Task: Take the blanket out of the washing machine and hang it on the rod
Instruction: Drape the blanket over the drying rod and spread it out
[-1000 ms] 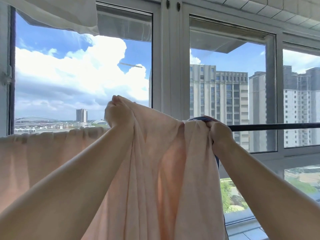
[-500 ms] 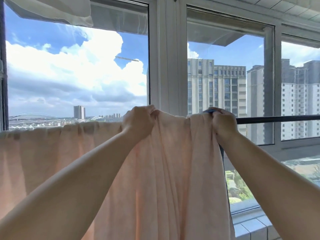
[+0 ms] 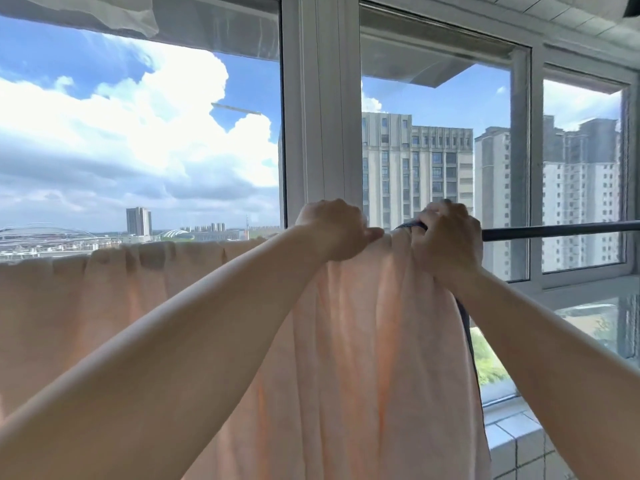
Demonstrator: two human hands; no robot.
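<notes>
Both fists closed on blanket (image 3: 363, 341) at rod (image 3: 554, 231): left hand (image 3: 334, 233), right hand (image 3: 446, 240). Better to slide right edge along rod, smoothing bunched folds between fingers.

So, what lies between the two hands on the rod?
In the head view, only bunched blanket lies between left hand and right hand, covering the rod.

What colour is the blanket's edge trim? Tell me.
Dark blue-grey trim on a pale peach blanket, seen in the head view.

Both hands (image 3: 391, 237) raised, fingers curled.
</notes>
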